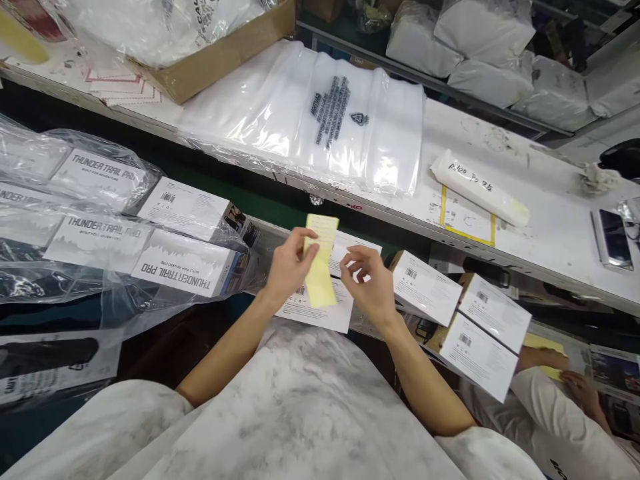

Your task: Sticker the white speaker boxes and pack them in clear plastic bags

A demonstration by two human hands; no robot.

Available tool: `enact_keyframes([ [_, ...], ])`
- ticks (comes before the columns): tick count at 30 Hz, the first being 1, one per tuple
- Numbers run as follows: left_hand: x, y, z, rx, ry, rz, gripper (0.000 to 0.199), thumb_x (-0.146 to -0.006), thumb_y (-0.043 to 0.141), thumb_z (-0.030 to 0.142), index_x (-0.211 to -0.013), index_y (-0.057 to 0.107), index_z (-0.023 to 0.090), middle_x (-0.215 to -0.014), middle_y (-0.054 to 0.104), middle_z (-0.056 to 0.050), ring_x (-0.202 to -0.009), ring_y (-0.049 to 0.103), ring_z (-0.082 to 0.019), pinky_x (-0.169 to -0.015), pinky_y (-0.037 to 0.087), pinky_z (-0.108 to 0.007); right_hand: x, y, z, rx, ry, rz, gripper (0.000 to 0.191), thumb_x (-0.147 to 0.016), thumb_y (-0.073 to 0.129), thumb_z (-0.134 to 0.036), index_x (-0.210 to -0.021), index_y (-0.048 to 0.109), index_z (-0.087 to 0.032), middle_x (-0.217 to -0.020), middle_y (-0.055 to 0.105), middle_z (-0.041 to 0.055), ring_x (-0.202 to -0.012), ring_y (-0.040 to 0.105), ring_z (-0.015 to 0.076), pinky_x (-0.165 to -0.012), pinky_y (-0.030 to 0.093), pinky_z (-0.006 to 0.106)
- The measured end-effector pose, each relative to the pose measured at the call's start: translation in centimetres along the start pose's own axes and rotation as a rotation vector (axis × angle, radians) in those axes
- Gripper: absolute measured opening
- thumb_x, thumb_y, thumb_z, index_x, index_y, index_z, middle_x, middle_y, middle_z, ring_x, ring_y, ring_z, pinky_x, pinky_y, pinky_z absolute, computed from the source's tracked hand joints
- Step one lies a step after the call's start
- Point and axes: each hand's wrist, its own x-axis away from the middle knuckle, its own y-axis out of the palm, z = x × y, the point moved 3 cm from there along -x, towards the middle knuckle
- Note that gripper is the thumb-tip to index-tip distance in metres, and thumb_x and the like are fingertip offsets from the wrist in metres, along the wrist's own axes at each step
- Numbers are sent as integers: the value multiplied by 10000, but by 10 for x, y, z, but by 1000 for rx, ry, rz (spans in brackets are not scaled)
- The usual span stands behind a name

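My left hand (293, 259) pinches a yellow strip of label paper (323, 277) between thumb and fingers. Faint rows of lines run across the strip's top part, and its lower end hangs down. To the right of the strip, my right hand (369, 283) is closed in a pinch, apart from the paper. Whatever its fingertips hold, if anything, is too small to make out. Directly below the strip is a white printed box (320, 313) with a barcode, partly covered by the paper. Another white box (353, 248) lies behind it, partly hidden by my hands.
Several white boxes (427, 288) stand to the right; plastic-wrapped "Thunder Trail Pro" boxes (100, 237) are at left. Across the front, a white shelf (463, 143) bears plastic bags (305, 113), a carton (225, 53) and a phone (613, 239). A co-worker's hands (583, 390) are at lower right.
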Motion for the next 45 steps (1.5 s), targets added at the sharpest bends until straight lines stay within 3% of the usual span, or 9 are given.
enact_keyframes([
  [4,-8,-40,-35,44,-12,196,151,-996,655,383,-1067,661,249,-777,635,8,-639,606,-154,-523,403,-224,-6,-4,24,-120,213,-89,309,-954,650,-300,-1193,453,-286,-940,734,1,-791,664,187,-682,498,321],
  [7,-4,-53,-54,25,-39,178,136,-991,665,371,-1037,694,246,-717,580,14,-585,545,-147,-507,387,-227,-12,8,41,-56,217,-203,261,-952,598,-271,-1171,455,-274,-969,719,16,-872,648,206,-768,487,358],
  [12,10,-45,-66,147,-157,90,160,-978,676,398,-1017,689,243,-783,625,-7,-638,595,-162,-526,439,-233,-24,29,51,31,193,-227,185,-968,534,-246,-1142,472,-254,-1010,680,48,-915,621,229,-814,497,393],
  [17,20,-42,-78,193,-198,114,171,-964,701,397,-1011,699,233,-785,627,-7,-618,564,-141,-533,435,-224,-30,37,48,103,138,-233,211,-937,530,-168,-1123,473,-249,-952,691,54,-912,629,257,-816,499,419],
  [24,22,-48,-96,223,-214,165,131,-954,704,360,-991,696,235,-816,637,-5,-663,584,-140,-578,454,-218,-28,40,42,195,141,-206,202,-943,505,-146,-1103,465,-262,-1015,709,74,-910,654,276,-817,502,449],
  [34,19,-50,-96,235,-184,149,146,-947,712,374,-995,688,238,-858,665,-14,-699,607,-149,-604,478,-229,-28,47,39,315,101,-199,246,-938,460,-106,-1133,471,-256,-965,665,80,-893,640,293,-794,504,457],
  [38,22,-54,-94,270,-191,141,144,-945,719,372,-998,687,242,-879,672,-23,-726,624,-158,-629,490,-242,-34,40,37,302,90,-184,333,-894,565,-123,-1196,490,-243,-1200,634,133,-1001,637,297,-844,537,467],
  [42,27,-64,-93,265,-186,141,172,-936,726,398,-1001,675,246,-882,663,-20,-739,633,-165,-636,497,-248,-14,27,19,145,144,-116,242,-950,641,-233,-1175,555,-259,-1172,657,79,-879,638,227,-789,557,413],
  [45,31,-74,-94,259,-184,150,194,-928,734,413,-1001,666,246,-885,663,-17,-730,630,-160,-630,497,-243,22,32,1,44,158,-245,30,-1022,593,-260,-1005,617,-256,-986,669,50,-870,633,227,-791,552,406],
])
